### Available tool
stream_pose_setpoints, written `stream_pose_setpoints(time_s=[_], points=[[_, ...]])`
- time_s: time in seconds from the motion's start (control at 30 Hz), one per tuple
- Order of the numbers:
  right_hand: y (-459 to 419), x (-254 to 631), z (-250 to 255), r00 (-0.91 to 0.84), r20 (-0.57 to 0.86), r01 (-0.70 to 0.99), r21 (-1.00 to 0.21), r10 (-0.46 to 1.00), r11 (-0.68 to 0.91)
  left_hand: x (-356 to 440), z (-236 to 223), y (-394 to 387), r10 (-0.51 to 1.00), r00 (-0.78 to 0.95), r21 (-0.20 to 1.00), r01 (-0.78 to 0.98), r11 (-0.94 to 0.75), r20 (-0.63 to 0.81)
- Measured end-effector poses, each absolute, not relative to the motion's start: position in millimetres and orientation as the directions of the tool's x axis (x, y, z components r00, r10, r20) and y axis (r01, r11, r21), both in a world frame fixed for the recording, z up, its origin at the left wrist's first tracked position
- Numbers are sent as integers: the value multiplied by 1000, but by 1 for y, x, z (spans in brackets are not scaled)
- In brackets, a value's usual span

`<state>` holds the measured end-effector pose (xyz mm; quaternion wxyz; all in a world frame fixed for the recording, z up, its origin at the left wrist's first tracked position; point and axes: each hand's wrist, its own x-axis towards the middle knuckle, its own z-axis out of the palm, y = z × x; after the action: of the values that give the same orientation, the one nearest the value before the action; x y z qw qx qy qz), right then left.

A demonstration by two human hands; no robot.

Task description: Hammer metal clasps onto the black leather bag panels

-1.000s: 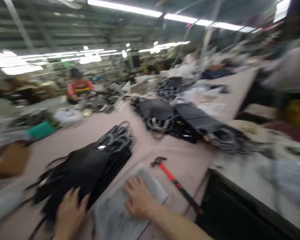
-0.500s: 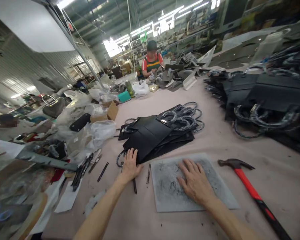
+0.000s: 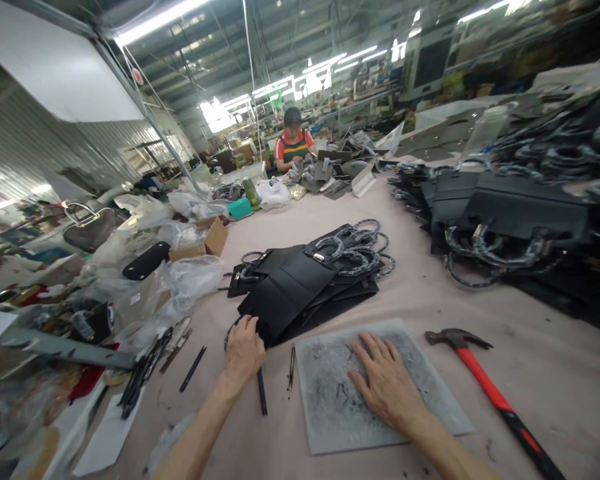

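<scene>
My left hand (image 3: 245, 353) is at the near left corner of a pile of black bag panels (image 3: 295, 283) with braided loop handles (image 3: 363, 257). Its fingers curl over the corner of the lowest-lying panel edge and close on it; the fingertips are partly hidden. My right hand (image 3: 383, 380) lies flat, fingers spread, on a grey square board (image 3: 325, 420) marked with dark scuffs. Between the hands, a thin dark tool (image 3: 291, 368) and a black rod-like tool (image 3: 263, 393) lie on the table. A claw hammer (image 3: 485, 380) with a red and black handle rests right of the board.
More black bag panels with handles (image 3: 525, 207) are heaped at the right. Along the left lie plastic bags (image 3: 195, 280), a cardboard box (image 3: 205, 240) and several slim tools (image 3: 145, 373). A person (image 3: 294, 143) sits across the table behind grey scraps (image 3: 337, 170).
The view has shifted, so most things sit lower and further left. My left hand's fingers have curled in at the panel corner. My right hand stays flat on the board.
</scene>
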<state>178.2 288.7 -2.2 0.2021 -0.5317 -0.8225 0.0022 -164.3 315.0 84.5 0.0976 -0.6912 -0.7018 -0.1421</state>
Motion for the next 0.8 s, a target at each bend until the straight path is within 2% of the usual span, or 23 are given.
stream_pose_setpoints(time_s=[0.07, 0.17, 0.37, 0.57, 0.7, 0.8], points=[[288, 178, -1, -349, 321, 877, -220, 881, 427, -136, 95, 335, 944, -28, 152, 988, -24, 328], [288, 178, 1, -338, 315, 874, -246, 887, 420, -86, 100, 373, 962, 38, 171, 981, -87, 270], [288, 179, 2, -318, 321, 865, -286, 892, 411, -6, 93, 452, 990, 108, 85, 990, -116, 90], [289, 181, -1, -322, 288, 862, -304, 902, 405, 23, 106, 497, 993, 41, -30, 999, -44, -112], [290, 181, 0, -317, 276, 856, -330, 908, 399, 15, 123, 500, 979, 144, -99, 982, -159, -144], [290, 182, 1, -319, 278, 849, -341, 906, 403, 3, 143, 503, 983, 152, -155, 974, -167, -104]])
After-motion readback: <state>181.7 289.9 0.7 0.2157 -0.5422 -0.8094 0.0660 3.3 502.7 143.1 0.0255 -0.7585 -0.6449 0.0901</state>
